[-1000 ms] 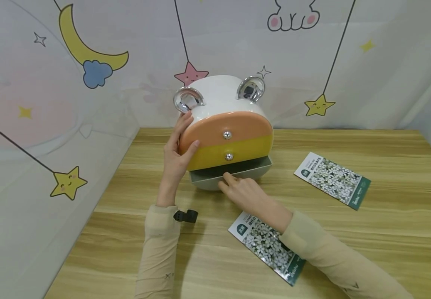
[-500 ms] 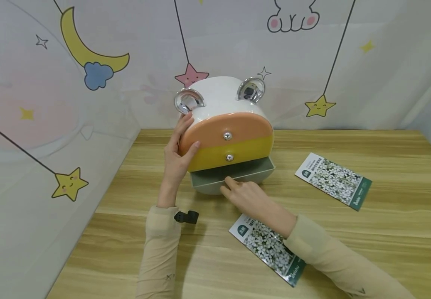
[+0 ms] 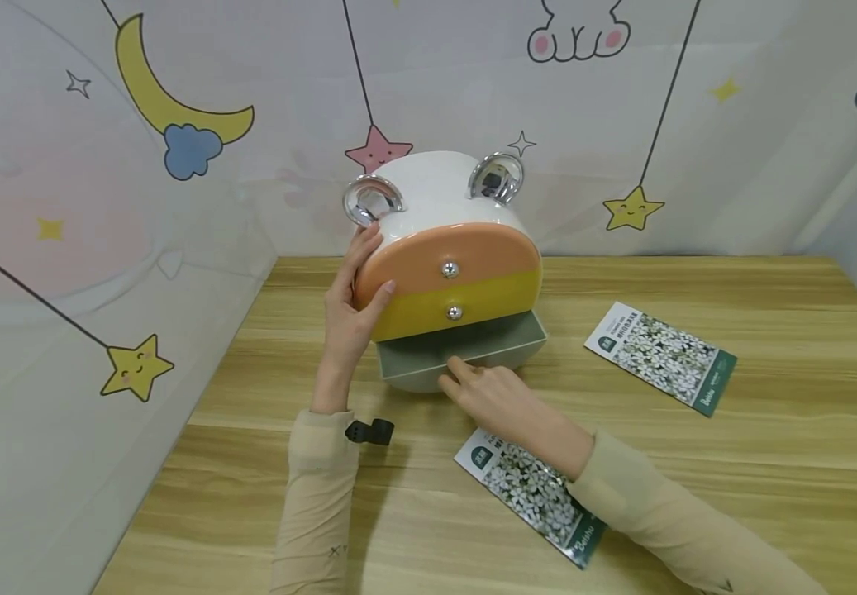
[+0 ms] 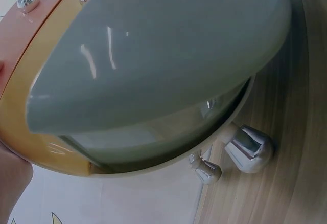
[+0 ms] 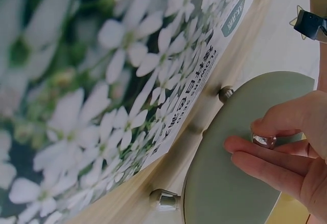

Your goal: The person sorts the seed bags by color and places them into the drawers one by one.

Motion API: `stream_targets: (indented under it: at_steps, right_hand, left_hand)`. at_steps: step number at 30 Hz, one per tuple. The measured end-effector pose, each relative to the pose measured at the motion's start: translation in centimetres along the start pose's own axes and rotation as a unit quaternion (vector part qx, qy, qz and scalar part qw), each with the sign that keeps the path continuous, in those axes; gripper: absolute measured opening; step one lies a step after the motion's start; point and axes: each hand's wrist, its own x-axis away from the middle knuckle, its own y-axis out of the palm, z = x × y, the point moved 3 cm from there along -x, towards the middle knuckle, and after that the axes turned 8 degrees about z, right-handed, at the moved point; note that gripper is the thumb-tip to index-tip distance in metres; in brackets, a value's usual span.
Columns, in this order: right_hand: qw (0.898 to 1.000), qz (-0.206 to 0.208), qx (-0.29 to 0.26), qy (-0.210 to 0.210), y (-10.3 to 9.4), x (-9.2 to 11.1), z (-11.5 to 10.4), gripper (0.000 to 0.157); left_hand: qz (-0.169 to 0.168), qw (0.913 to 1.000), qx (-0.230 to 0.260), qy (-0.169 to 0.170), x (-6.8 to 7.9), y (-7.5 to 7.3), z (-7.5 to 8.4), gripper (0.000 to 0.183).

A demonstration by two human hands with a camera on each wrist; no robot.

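Observation:
A small drawer cabinet (image 3: 435, 186) stands on the table, with a white shell, two chrome ears and an orange, a yellow and a green drawer. My left hand (image 3: 349, 310) steadies its left side, thumb on the front face, fingers along the side. The bottom green drawer (image 3: 407, 364) is pulled out, and no contents show in the visible part of its inside. My right hand (image 3: 489, 401) is at its front. In the right wrist view my thumb and fingers pinch the drawer's chrome knob (image 5: 264, 141). Shiny metal feet (image 4: 250, 150) carry the cabinet.
A flower seed packet (image 3: 532, 496) lies below my right forearm, partly hidden by it. A second seed packet (image 3: 662, 357) lies farther right on the wooden table (image 3: 792, 330). Behind the table hangs a cartoon-printed cloth (image 3: 577, 124). A black strap piece (image 3: 370, 431) sits at my left wrist.
The green drawer has slid farther out toward me, showing more of its inside. My right hand has moved slightly back with it; my left hand stays in place on the cabinet.

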Motion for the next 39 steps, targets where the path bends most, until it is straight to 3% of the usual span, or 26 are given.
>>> stream_targets:
  at_steps: [6,13,17,30,39]
  right_hand:
    - [1.000,-0.010,0.000,-0.001,-0.2,0.2,-0.2,0.006]
    - [1.000,-0.016,0.001,-0.004,-0.6,0.4,-0.5,0.008]
    - [1.000,-0.013,0.002,-0.002,-0.7,0.5,-0.6,0.008]
    - [1.000,-0.020,0.001,-0.003,-1.2,1.0,-1.1,0.011]
    - [0.999,-0.040,-0.001,-0.001,-1.7,1.3,-1.7,0.016]
  left_hand:
    - [0.000,0.9999,-0.006,-0.015,0.0,0.2,0.5,0.054]
    - [-0.002,0.9997,-0.010,-0.022,-0.1,0.5,2.6,0.050]
    - [-0.001,0.9997,-0.011,-0.022,-0.1,0.6,2.8,0.050]
    - [-0.002,0.9998,-0.004,-0.020,0.0,0.4,2.5,0.050]
    - [-0.001,0.9999,-0.001,-0.011,0.1,0.0,0.2,0.054]
